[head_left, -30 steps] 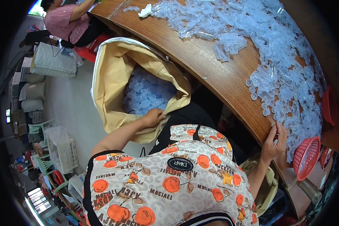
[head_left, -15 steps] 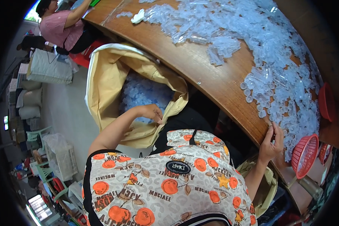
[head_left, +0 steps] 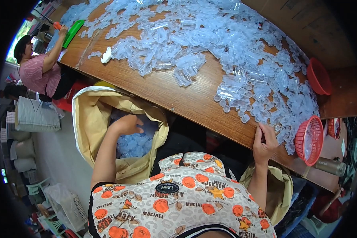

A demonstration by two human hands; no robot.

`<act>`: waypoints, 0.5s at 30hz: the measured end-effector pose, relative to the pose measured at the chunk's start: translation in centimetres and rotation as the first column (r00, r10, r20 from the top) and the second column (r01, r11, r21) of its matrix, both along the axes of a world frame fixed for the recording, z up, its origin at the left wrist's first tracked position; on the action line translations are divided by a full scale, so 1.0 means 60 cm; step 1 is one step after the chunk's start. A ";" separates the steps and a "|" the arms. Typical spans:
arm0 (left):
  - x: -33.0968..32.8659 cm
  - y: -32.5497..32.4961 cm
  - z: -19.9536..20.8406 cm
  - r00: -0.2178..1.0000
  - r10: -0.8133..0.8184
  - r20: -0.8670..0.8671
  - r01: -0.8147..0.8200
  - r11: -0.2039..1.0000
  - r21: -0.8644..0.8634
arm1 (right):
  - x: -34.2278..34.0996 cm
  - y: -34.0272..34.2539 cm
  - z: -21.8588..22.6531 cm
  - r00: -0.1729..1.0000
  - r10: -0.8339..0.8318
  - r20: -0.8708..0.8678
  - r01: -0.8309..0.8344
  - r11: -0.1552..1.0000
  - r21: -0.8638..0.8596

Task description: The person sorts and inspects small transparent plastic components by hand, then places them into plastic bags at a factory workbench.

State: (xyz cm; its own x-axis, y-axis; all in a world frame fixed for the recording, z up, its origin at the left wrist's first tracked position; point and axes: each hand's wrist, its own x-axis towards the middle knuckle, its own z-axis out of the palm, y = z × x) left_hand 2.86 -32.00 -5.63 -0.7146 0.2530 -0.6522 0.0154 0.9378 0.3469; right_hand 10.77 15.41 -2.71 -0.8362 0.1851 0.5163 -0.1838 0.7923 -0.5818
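My left hand (head_left: 127, 124) is inside the mouth of a large yellow-lined sack (head_left: 85, 131), above a heap of small clear plastic pieces (head_left: 134, 146). Its fingers are slightly bent and apart, with nothing seen in them. At the near edge of the wooden table (head_left: 146, 87), my right hand (head_left: 265, 142) has thumb and forefinger close together. Whatever is between those fingertips is too small to make out. Beside that hand lie small round clear caps (head_left: 245, 118) and a broad spread of clear plastic tube-like pieces (head_left: 230, 51).
A red basket (head_left: 309, 141) stands right of my right hand, with a red bowl (head_left: 319, 76) beyond. A metal flask (head_left: 331, 166) lies near the basket. Another sack (head_left: 281, 190) hangs below the table edge. At far left, a person (head_left: 41, 75) works beside a green dustpan (head_left: 73, 33).
My left hand has moved from the sack's near rim to over its contents, fingers opening. My right hand stays at the table edge. The whole view has shifted.
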 end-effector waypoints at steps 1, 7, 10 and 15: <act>-0.007 0.018 0.042 0.994 -0.071 0.086 0.062 0.993 0.097 | -0.001 0.000 0.000 1.000 0.003 -0.002 -0.003 1.000 -0.003; -0.118 0.182 0.107 0.579 0.256 -0.774 0.164 0.893 0.419 | -0.001 -0.001 0.002 1.000 -0.002 -0.016 0.002 1.000 -0.002; -0.172 0.240 0.092 0.306 0.081 -0.949 0.216 0.964 0.152 | -0.002 -0.002 0.003 0.999 0.007 -0.037 -0.007 1.000 0.014; -0.185 0.305 0.060 0.413 0.135 -0.901 0.371 0.878 0.301 | -0.003 0.000 0.004 0.998 0.013 -0.062 -0.011 0.999 0.040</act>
State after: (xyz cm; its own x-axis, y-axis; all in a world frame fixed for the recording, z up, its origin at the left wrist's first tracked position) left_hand -8.23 -13.71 -2.05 -0.7439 0.4249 0.5158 0.6426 0.6668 0.3774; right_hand 10.61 15.42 -2.46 -0.8040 0.1537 0.5745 -0.2287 0.8118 -0.5373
